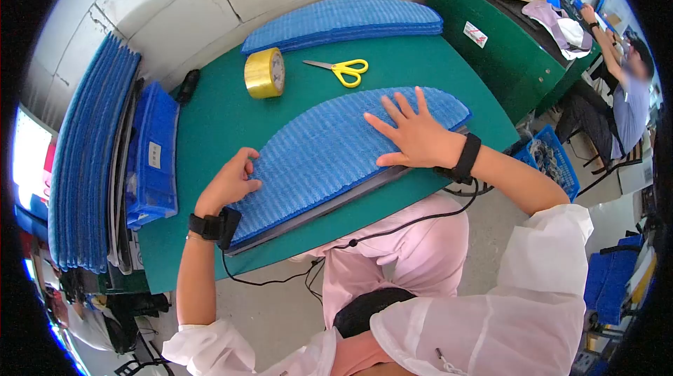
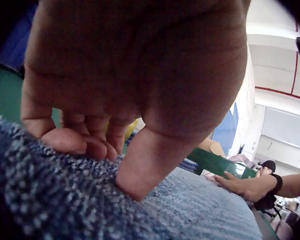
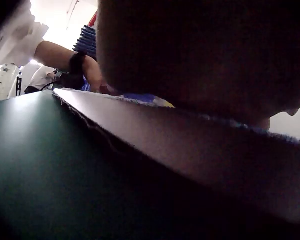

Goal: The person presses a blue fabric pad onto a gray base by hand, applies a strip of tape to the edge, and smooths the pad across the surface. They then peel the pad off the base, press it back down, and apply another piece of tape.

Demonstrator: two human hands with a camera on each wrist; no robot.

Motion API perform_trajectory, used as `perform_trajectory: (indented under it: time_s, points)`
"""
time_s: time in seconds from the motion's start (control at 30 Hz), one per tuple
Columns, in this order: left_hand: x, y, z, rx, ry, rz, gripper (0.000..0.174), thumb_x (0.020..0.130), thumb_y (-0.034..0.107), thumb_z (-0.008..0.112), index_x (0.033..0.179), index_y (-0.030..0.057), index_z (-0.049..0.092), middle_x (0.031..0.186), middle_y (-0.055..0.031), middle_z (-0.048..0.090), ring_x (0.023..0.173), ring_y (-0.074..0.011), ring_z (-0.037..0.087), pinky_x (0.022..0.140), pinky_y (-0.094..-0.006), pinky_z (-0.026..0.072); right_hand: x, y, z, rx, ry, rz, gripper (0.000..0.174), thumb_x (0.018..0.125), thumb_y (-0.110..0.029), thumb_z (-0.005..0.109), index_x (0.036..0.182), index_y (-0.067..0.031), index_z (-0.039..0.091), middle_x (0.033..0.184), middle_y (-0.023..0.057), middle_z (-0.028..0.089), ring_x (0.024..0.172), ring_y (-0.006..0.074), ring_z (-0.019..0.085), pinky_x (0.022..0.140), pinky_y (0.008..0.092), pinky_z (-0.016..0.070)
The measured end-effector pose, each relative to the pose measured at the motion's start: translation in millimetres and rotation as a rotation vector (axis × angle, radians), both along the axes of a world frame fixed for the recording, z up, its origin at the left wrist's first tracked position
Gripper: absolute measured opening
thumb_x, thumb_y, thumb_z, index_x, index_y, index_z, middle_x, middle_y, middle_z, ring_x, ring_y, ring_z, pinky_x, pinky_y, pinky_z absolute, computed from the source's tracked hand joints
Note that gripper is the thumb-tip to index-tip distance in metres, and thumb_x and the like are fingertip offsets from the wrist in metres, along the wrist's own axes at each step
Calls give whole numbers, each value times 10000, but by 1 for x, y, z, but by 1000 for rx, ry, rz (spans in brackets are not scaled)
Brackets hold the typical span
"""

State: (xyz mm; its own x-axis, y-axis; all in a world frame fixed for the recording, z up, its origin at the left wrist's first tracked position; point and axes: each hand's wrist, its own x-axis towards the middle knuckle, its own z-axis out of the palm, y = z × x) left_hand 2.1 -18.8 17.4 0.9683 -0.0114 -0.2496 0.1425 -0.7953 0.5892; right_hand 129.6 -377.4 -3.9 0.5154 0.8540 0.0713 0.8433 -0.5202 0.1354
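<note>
A blue ribbed textile pad (image 1: 329, 144), half-moon shaped, lies over a grey strip (image 1: 315, 215) along the table's front edge. At the pad's left end is the left hand (image 1: 228, 181), its fingers bent; in the left wrist view the fingertips and thumb of this hand (image 2: 135, 90) touch the fluffy surface (image 2: 190, 210). The right hand (image 1: 418, 139) rests on the pad's right part with fingers spread. From the right wrist, the grey strip (image 3: 155, 130) shows its flat face under the dark, shadowed right hand (image 3: 190, 60).
Behind the pad are yellow tape (image 1: 265, 73), yellow-handled scissors (image 1: 348, 72) and stacked blue pads (image 1: 343, 22). More pads (image 1: 91, 158) stand at left beside a blue bin (image 1: 153, 155). A cable (image 1: 413, 220) hangs before the green table (image 1: 210, 123). Another person (image 1: 627, 95) sits at right.
</note>
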Motion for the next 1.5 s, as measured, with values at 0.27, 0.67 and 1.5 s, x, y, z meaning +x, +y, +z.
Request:
perform_trajectory:
  time_s: [0.27,0.67,1.5]
  points:
    - [-19,1,4,10,-46,-43,527,685,2,670,1159,34,441,794,-38,449,708,-138,468,644,-260,419,-22,-2,-4,62,47,84,861,782,-740,337,1419,-164,270,1329,379,295,1277,516,238,1008,667,50]
    - [62,-104,-10,25,-441,-403,247,724,55,636,959,21,567,866,-152,582,822,-331,575,711,-407,459,-21,-2,-15,109,-1,104,889,775,-753,316,1418,-142,265,1308,385,319,1255,525,273,990,684,75]
    - [103,-142,-31,150,-176,-348,268,757,213,678,930,63,538,923,-142,606,887,-342,574,723,-434,460,-7,-21,-3,96,-87,174,811,771,-722,376,1385,-193,348,1282,325,404,1242,493,317,980,697,94]
